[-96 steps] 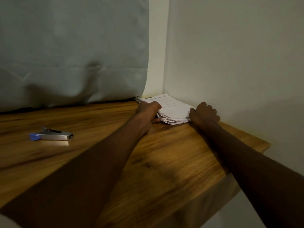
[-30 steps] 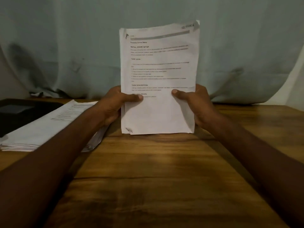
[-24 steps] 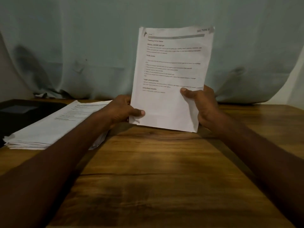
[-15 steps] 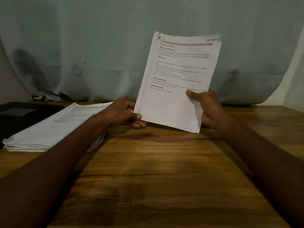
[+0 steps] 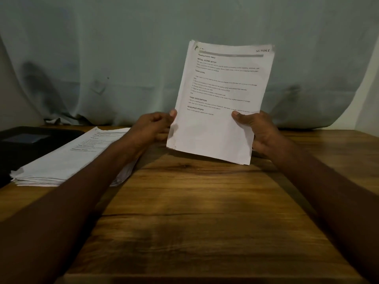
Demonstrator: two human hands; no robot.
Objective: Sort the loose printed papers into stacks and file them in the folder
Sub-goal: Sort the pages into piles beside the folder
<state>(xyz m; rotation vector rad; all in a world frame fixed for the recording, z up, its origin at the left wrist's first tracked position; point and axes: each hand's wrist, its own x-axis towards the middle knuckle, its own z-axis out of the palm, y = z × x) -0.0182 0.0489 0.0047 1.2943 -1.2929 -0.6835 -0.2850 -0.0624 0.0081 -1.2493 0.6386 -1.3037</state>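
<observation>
A thin bundle of printed papers (image 5: 221, 103), headed "SECTION 1", stands upright and tilted to the right above the wooden table (image 5: 194, 212). My right hand (image 5: 256, 132) grips its lower right edge, thumb on the front. My left hand (image 5: 153, 126) pinches its lower left edge with the thumb on the front. A thicker stack of printed papers (image 5: 67, 160) lies flat on the table at the left, partly behind my left forearm. A black folder (image 5: 26, 144) lies at the far left, under the stack's edge.
A pale grey-green cloth (image 5: 123, 58) hangs behind the table along its back edge. A light wall shows at the far right. Bare wood lies in front of and to the right of the held bundle.
The held bundle has shifted right and tilted clockwise. My left hand slid from the bottom corner up to the left edge. Earlier, both hands took the bundle from the table's far right corner.
</observation>
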